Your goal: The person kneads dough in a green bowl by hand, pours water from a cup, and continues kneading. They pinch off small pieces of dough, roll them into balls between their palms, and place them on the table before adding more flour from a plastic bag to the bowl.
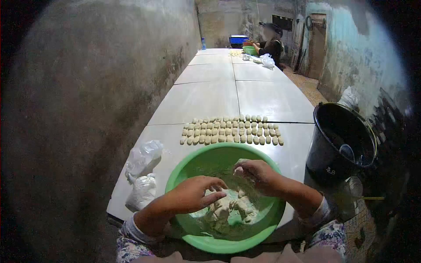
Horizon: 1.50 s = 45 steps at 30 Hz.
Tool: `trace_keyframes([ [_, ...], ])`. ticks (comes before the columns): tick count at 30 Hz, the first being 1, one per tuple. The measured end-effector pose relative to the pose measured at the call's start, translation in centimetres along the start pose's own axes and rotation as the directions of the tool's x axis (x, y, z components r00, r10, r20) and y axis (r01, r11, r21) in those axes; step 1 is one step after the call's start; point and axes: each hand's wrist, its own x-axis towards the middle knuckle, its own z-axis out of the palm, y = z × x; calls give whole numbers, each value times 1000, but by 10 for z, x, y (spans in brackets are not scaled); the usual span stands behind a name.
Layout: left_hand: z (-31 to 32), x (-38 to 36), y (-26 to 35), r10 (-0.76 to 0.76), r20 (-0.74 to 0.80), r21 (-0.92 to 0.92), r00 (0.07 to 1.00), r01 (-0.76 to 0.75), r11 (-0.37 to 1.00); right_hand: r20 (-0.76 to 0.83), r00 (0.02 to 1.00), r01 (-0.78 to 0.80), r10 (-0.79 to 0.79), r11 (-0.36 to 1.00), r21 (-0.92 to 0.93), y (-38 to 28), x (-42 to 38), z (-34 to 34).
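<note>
A large green basin (237, 245) stands at the near end of the table, with pale dough (230, 208) and loose white flour inside. Over its left part is my left hand (197, 194), fingers apart and curved above the dough, holding nothing. My right hand (258, 173) is over the right side of the basin, its fingers pinched together; a whitish bit shows at the fingertips, too small to make out. Beyond the basin, several rows of small oval dough pieces (228, 131) lie on the white table.
Plastic bags (142, 190), one with white powder, lie left of the basin. A tall black bucket (326, 153) stands at the right. At the far end are a person (272, 46), a green bowl (250, 50), a blue crate (238, 39) and plastic bags.
</note>
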Motion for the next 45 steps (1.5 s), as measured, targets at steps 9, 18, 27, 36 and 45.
trace_keyframes([
  [9, -3, 0, 4, -7, 21, -7, 1000, 7, 1000, -78, 992, 92, -95, 995, -47, -5, -3, -2],
  [18, 1, 1, -2, 1, 30, -9, 1000, -1, 1000, 163, 986, 59, -26, 977, -203, -13, -5, -6],
  [27, -1, -1, 0, 51, 39, 45, 998, -53, 998, 261, 957, 141, -130, 990, -24, -5, -4, -4],
  [36, 0, 0, 0, -1, 24, -2, 1000, 1, 1000, 171, 983, 24, 63, 885, -465, -17, -8, -5],
  [45, -5, -2, 9, -42, 45, 75, 998, 39, 996, 306, 952, -115, 15, 943, 313, -12, -6, -5],
])
